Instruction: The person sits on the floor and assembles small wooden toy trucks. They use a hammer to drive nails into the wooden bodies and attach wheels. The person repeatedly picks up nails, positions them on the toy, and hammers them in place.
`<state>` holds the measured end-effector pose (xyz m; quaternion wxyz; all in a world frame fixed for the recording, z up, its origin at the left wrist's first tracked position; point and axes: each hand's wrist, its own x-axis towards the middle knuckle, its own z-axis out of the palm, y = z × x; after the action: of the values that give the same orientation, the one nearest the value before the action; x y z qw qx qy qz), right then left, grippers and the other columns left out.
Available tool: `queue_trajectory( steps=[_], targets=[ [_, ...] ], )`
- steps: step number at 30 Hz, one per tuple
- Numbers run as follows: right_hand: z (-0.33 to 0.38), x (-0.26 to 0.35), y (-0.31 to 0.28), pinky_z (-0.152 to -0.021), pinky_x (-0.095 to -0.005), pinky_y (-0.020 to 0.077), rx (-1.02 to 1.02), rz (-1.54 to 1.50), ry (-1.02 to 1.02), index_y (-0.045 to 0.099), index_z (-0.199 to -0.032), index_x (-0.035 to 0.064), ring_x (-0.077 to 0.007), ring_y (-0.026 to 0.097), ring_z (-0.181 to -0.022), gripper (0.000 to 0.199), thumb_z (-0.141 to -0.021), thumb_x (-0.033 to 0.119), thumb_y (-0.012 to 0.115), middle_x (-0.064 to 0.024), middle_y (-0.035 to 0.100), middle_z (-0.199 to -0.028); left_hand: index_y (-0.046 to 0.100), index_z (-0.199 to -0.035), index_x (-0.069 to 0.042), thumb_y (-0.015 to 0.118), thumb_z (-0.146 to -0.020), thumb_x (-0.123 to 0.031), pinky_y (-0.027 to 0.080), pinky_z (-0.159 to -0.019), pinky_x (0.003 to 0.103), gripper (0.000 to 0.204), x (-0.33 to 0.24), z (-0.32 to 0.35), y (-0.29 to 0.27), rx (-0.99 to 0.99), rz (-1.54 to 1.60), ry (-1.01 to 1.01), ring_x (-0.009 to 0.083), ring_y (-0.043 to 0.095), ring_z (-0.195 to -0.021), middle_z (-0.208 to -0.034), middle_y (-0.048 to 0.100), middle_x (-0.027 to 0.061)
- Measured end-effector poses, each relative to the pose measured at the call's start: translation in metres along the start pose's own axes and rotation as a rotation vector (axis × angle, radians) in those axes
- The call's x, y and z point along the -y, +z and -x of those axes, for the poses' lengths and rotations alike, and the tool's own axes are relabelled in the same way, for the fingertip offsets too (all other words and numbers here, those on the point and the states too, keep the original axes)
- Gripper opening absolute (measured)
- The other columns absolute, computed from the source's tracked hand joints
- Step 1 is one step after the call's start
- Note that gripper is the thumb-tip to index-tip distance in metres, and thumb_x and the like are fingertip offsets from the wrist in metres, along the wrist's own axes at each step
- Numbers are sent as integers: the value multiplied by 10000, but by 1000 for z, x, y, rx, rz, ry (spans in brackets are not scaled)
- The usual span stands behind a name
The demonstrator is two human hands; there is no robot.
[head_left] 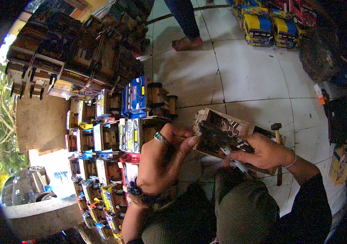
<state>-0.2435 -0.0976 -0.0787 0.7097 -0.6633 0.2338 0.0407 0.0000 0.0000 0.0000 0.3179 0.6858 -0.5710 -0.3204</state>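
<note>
Black, the tool (pixel 214 131) was gripped in the right hand (pixel 264 151) over the wooden box (pixel 244 127), seemingly to steady it while the left hand (pixel 163 156) pinched something indistinct (pixel 198 133) at its tip.

A dark, elongated object (pixel 219 135), its kind hard to tell, is held aslant above the open wooden box (pixel 244 127), its left end near the box's left wall. A small pale piece (pixel 198 133), partly hidden, is just beside that end, over the box's left side.
</note>
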Motion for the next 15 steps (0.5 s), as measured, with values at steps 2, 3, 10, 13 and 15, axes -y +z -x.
queue_trajectory(
  steps=[2,3,10,13,15],
  targets=[
    [-4,-10,9,-977,-393,460,-160,134,-84,562,-1302,54,-235,613,-1134,395,-954,218,651,-137,635,-1264,594,-1046,-13,648,-964,-144,504,-770,261,164,1,2,0,2,226,-76,112,647,-833,-873,699,68],
    [-8,-12,0,-971,-396,464,-229,224,-179,561,-1302,50,-242,617,-1125,393,-955,214,649,-139,637,-1256,593,-1041,-7,649,-963,-139,502,-769,258,164,3,-5,3,-17,257,-38,104,641,-832,-871,696,67],
    [-14,-20,20,-957,-404,473,-313,305,-276,557,-1301,38,-273,614,-1116,395,-960,219,643,-150,627,-1232,600,-1025,7,662,-950,-106,504,-752,259,149,3,0,3,7,357,-67,97,637,-807,-864,687,62],
    [-11,-14,21,-942,-398,479,-293,216,-277,564,-1289,36,-270,623,-1088,386,-963,228,640,-150,638,-1201,635,-1002,-15,694,-910,-72,517,-697,275,124,2,1,4,-65,114,64,130,653,-750,-856,681,71],
    [-7,-11,21,-927,-396,485,-303,233,-248,571,-1276,33,-267,632,-1061,376,-963,231,637,-154,647,-1178,660,-988,-37,714,-874,-45,522,-651,289,127,3,0,4,-110,-68,209,173,662,-715,-846,674,80]
  ],
)
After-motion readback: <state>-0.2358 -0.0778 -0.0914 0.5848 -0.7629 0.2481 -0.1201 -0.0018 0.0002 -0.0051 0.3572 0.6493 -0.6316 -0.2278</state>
